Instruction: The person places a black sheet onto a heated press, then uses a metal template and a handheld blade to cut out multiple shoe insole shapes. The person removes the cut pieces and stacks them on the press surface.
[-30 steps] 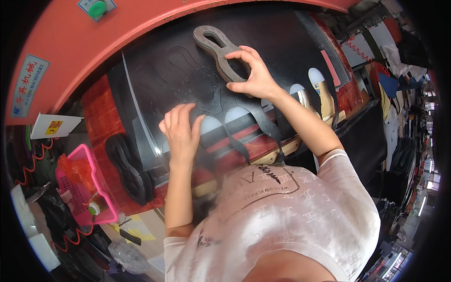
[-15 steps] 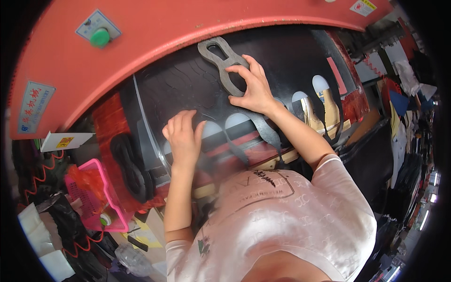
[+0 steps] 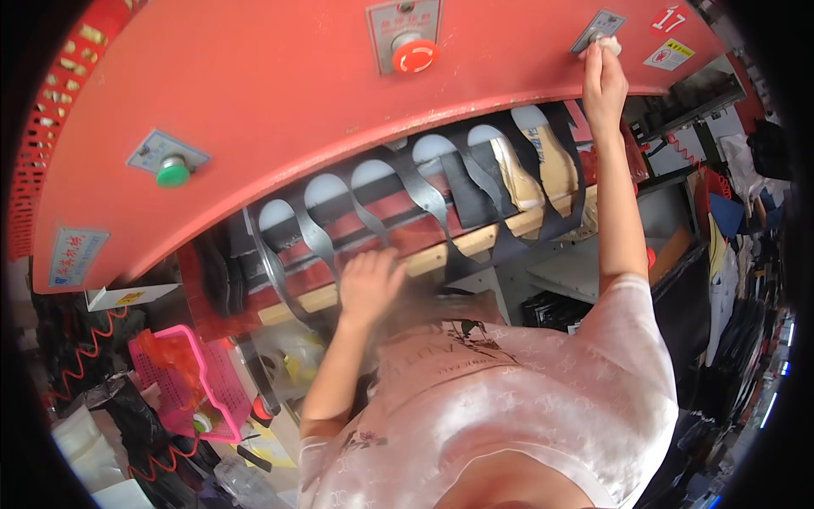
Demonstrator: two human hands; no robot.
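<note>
My right hand reaches up to the far right of the red machine. Its fingers close around a pale knob on a small metal plate there. My left hand, slightly blurred, is low over the near edge of a black sheet, fingers outstretched and holding nothing visible. Through the rounded cut-outs of this sheet, whitish patches and red show. Two tan sole-shaped pieces lie at its right end. The machine's overhang hides the sheet's far part.
The red machine body spans the far side, bearing a red push button and a green button. A wooden strip runs along the table's near edge. A pink basket stands at left; black sole-shaped pieces lie above it.
My right hand has left the grey sole-shaped frame on the sheet and moved up right to the knob. That frame is out of sight. My left hand has shifted toward the sheet's near edge.
</note>
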